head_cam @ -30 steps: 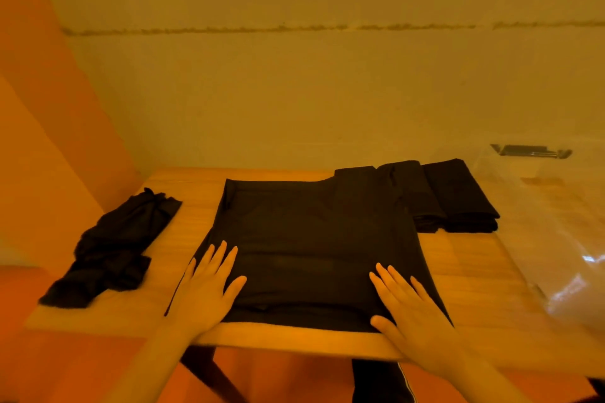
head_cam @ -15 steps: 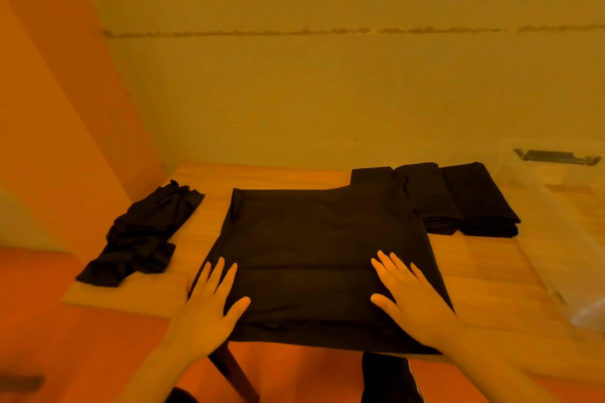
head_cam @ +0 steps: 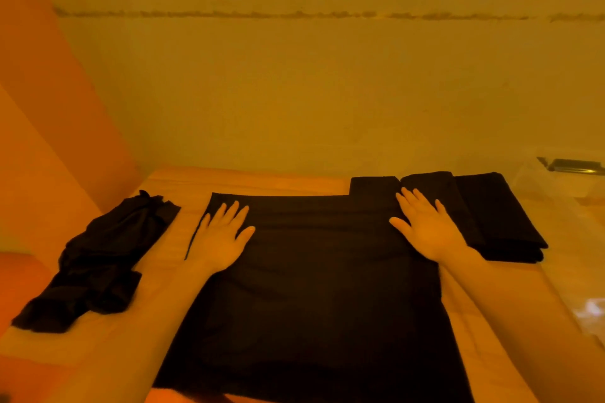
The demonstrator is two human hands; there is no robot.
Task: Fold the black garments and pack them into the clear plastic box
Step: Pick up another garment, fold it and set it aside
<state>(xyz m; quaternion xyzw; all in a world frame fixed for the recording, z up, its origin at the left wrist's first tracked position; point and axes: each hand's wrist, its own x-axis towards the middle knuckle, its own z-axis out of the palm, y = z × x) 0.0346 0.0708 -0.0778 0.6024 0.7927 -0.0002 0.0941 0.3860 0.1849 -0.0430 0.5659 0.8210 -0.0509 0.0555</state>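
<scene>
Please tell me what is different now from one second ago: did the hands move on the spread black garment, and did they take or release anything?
Both hands slid away from the person along the spread black garment: the left hand from its near edge to its far left corner, the right hand to its far right side. Both lie flat with straight fingers; nothing was gripped or released. The crumpled garment, the folded garments and the clear plastic box stayed put.
</scene>
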